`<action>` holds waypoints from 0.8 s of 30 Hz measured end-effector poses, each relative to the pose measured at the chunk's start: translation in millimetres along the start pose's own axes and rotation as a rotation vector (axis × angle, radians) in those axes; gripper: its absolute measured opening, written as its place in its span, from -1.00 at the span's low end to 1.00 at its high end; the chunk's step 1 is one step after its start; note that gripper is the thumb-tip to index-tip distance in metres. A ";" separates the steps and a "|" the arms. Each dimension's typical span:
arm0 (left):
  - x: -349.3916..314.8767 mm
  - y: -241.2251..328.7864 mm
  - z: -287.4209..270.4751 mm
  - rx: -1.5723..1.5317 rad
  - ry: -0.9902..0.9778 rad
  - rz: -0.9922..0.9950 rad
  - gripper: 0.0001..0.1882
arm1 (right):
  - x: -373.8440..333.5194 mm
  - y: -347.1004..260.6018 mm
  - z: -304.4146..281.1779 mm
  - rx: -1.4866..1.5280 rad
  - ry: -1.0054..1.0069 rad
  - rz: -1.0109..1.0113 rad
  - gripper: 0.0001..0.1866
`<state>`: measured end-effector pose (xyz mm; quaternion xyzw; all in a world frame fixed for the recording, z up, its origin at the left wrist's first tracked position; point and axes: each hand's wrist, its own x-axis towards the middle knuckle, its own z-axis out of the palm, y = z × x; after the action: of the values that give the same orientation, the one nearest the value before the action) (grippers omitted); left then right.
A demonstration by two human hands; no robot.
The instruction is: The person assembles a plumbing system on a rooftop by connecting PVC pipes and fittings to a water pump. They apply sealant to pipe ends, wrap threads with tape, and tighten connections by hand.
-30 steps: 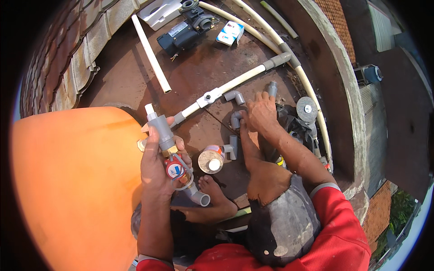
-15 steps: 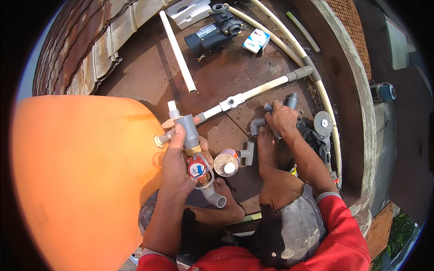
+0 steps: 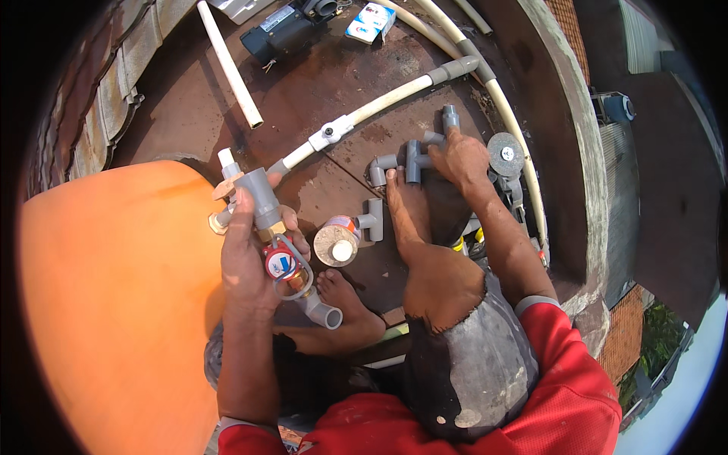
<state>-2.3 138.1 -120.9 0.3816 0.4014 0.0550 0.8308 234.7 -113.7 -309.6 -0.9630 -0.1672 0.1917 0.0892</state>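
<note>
Orange tank: a big rounded orange plastic tank (image 3: 114,303) fills the roof slab's left edge.
Left hand: the left hand (image 3: 246,254) is wrapped tight around a grey plastic pipe assembly with a brass valve and a red-and-blue round label (image 3: 277,246), held above the slab beside the tank.
Tin: a small round tin with a cream lid (image 3: 337,241) stands mid-slab.
Right hand: the right hand (image 3: 459,155), fingers pressed down, rests on a grey plastic tee fitting (image 3: 415,158) lying on the slab.
Box: a small white-and-blue carton (image 3: 370,21) lies at the slab's far edge.
</note>
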 end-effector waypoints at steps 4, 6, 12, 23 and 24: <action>-0.9 -6.5 4.4 -0.017 -0.006 -0.035 -0.36 | -12.6 3.7 11.3 0.001 0.084 -0.029 -0.33; 0.7 -10.4 4.3 -0.014 -0.003 -0.042 -0.37 | -9.3 12.7 19.0 -0.063 0.173 -0.022 -0.38; 10.0 -31.1 6.8 -0.009 -0.015 -0.135 -0.37 | -5.5 27.0 20.6 -0.168 0.247 -0.064 -0.58; 106.3 -94.7 82.1 -0.172 -0.040 -0.052 -0.35 | -79.0 -35.9 -39.8 1.557 -0.810 -0.353 -0.17; 115.5 -97.5 89.4 -0.139 -0.034 -0.019 -0.35 | -82.7 -38.8 -40.6 1.472 -0.717 -0.318 -0.22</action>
<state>117.7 62.8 -224.6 0.3202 0.3861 0.0685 0.8624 167.7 -111.6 -235.5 -0.5041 -0.1514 0.5322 0.6631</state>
